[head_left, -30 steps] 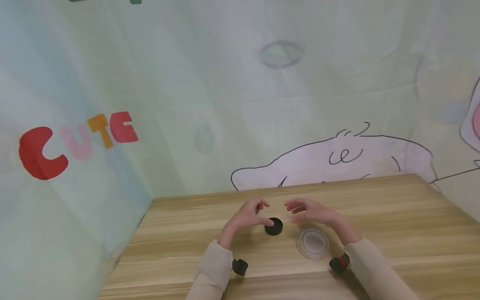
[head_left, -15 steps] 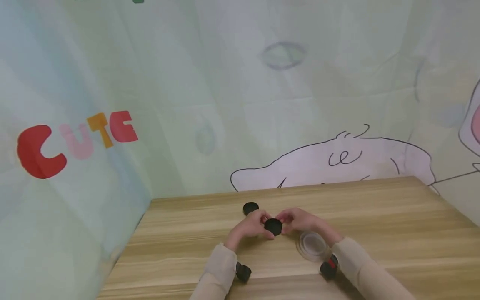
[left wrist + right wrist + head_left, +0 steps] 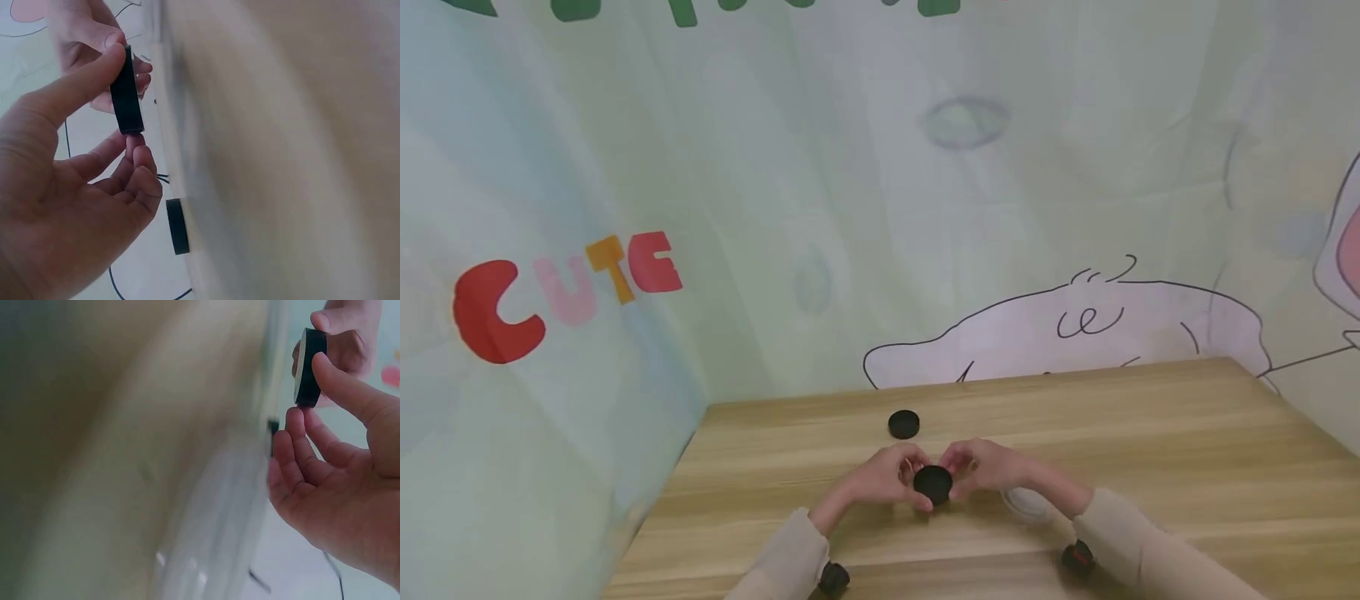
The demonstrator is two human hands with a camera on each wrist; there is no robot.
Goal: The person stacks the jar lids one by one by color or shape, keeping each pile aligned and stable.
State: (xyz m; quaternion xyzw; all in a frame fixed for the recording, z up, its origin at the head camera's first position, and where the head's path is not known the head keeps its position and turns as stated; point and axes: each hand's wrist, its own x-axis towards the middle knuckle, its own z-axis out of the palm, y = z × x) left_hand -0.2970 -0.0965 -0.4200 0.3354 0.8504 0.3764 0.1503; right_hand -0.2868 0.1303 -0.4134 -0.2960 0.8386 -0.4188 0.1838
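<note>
A shallow round black disc (image 3: 933, 483) is held between both hands, off the table. My left hand (image 3: 882, 477) pinches its left side with thumb and fingertips, and my right hand (image 3: 988, 467) pinches the opposite side. In the left wrist view the disc (image 3: 127, 94) stands edge-on, above the tabletop. The right wrist view shows one face of the disc (image 3: 309, 369) as pale. Beyond the hands a second black disc (image 3: 904, 424) lies on the table. A clear round plastic piece (image 3: 1028, 506) sits under my right forearm, partly hidden by it.
The wooden table (image 3: 790, 433) ends at a back edge just in front of a printed cloth backdrop (image 3: 820, 208). Each wrist carries a small black camera, the left one (image 3: 833, 578) and the right one (image 3: 1078, 559), close above the tabletop.
Both hands have closed on the near black disc, lifted it and drawn it slightly toward the body. The far disc, earlier hidden behind the left hand, now shows. The head view has tilted up slightly.
</note>
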